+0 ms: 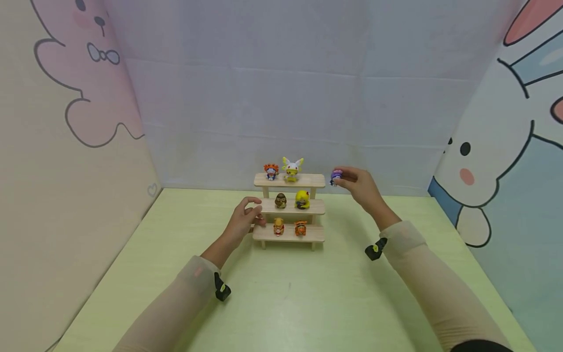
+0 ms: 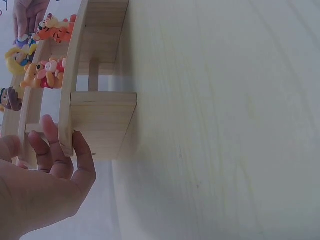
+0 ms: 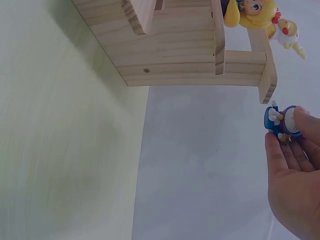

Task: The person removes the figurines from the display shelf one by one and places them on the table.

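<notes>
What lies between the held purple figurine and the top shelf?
Nothing: in the head view, the gap between the purple figurine and top shelf is bare.

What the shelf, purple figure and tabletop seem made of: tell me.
Shelf: looks like pale wood, matt finish; grain streaks its boards.
Purple figure: probably plastic or vinyl, smooth; the rounded, moulded-looking shapes suggest it.
Tabletop: smooth, faint sheen, wood-like streaks; real wood or laminate, I cannot tell.

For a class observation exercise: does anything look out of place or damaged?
Nothing looks fallen or damaged; only the purple figurine is off the wooden rack, held beside its top shelf by the right hand.
</notes>
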`<state>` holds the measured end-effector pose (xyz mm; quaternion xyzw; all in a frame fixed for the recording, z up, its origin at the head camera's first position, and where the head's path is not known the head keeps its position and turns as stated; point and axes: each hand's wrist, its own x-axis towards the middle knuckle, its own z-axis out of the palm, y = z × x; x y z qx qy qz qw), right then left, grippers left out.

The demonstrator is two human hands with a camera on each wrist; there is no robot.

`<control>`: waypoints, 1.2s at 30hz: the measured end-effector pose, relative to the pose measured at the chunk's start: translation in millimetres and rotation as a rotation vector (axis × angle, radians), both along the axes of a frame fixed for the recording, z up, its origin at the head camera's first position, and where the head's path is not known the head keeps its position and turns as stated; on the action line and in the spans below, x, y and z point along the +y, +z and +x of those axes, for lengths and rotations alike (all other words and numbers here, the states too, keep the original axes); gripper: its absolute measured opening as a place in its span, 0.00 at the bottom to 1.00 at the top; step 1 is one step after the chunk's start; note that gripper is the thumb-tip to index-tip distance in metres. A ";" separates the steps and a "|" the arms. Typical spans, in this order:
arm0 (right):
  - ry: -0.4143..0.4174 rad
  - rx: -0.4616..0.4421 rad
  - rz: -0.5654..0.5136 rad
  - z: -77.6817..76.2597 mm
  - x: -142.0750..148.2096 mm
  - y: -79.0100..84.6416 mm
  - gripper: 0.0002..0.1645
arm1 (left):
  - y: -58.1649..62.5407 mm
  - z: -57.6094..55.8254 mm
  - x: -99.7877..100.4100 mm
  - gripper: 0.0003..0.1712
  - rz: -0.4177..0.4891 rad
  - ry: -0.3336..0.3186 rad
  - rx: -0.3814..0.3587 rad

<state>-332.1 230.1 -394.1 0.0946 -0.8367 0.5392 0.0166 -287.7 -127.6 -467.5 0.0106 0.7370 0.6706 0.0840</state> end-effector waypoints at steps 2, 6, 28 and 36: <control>-0.001 -0.003 -0.001 0.1 3.0 -3.2 0.29 | 0.0 -0.2 0.1 0.14 0.003 0.002 -0.003; 0.005 -0.006 -0.012 0.1 10.6 -10.6 0.29 | 0.1 -0.6 0.5 0.14 0.008 0.009 -0.008; -0.024 -0.103 -0.012 8.1 38.9 -44.4 0.31 | 2.5 1.8 0.7 0.14 0.018 0.002 -0.018; -0.016 -0.105 0.003 10.7 43.4 -55.0 0.29 | 2.8 2.3 0.6 0.15 0.020 0.001 -0.014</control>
